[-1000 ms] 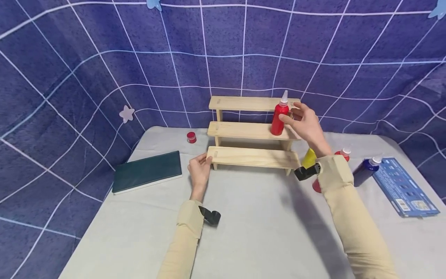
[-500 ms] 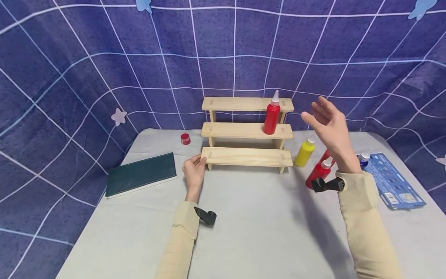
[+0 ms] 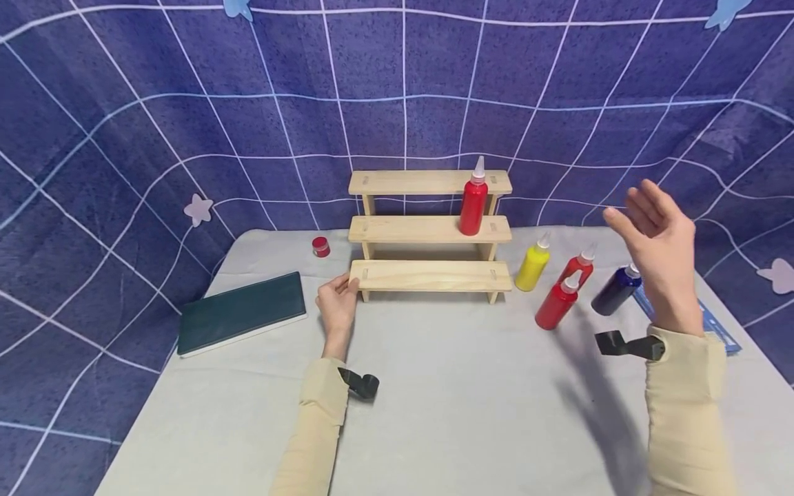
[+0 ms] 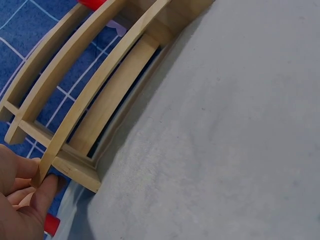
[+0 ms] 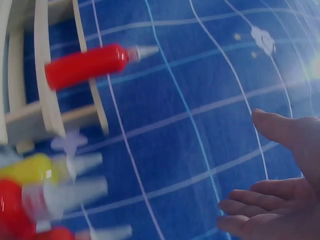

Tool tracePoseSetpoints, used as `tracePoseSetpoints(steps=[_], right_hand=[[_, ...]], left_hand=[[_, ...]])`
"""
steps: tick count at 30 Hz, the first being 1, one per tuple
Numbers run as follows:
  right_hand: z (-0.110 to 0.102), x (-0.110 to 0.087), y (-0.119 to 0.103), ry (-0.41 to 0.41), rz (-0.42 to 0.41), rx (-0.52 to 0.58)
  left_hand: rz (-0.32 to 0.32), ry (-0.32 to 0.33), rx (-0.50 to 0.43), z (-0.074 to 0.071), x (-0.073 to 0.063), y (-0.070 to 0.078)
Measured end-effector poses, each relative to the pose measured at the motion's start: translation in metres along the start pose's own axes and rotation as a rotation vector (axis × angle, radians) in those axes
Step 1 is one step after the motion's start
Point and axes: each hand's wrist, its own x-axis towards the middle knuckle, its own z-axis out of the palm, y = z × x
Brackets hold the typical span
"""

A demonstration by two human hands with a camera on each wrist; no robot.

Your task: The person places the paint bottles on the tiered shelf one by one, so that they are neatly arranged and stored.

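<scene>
Left hand (image 3: 337, 303): grasping. Thumb and fingers pinch the left end of the lowest board of a three-tier wooden shelf (image 3: 428, 276); the left wrist view shows the board's end between them. Shelf stands toward the back edge of the cloth-covered tabletop (image 3: 459, 399).

Right hand (image 3: 664, 248): released, holding nothing. Raised above the right part of the tabletop, thumb well apart from the loosely bent fingers.

On the shelf: one red squeeze bottle (image 3: 473, 207) with a pointed whitish nozzle, upright on the middle board near its right end, apart from both hands.

Between shelf and right edge of the tabletop: yellow squeeze bottle (image 3: 533, 267) just beside the shelf; front red bottle (image 3: 556, 304) and rear red bottle (image 3: 579, 267) near each other; dark blue bottle (image 3: 616, 289) farther right. Flat blue box (image 3: 722, 334) lies by the right edge, partly hidden behind the right forearm.

Left of shelf: small red-lidded jar (image 3: 320, 246) near the back edge; flat dark green case (image 3: 242, 313) along the left edge. Blue gridded curtain (image 3: 310, 124) behind.
</scene>
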Motion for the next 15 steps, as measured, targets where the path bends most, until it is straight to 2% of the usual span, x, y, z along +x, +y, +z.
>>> tracePoseSetpoints(steps=[3, 7, 11, 14, 15], right_hand=[[-0.012, 0.001, 0.008, 0.054, 0.019, 0.068], [-0.027, 0.001, 0.021, 0.106, 0.071, 0.06], [-0.042, 0.0, 0.038, 0.125, 0.127, -0.021], [-0.053, -0.002, 0.053, 0.093, 0.19, -0.097], [-0.057, -0.003, 0.059, 0.072, 0.213, -0.156]], left_hand=[[-0.002, 0.005, 0.0, -0.001, 0.0, 0.0], [-0.003, 0.014, -0.005, -0.002, 0.0, 0.001], [-0.011, 0.011, -0.02, -0.002, 0.0, 0.002], [-0.019, 0.004, -0.03, -0.001, -0.001, 0.003], [-0.022, 0.001, -0.028, 0.0, -0.001, 0.003]])
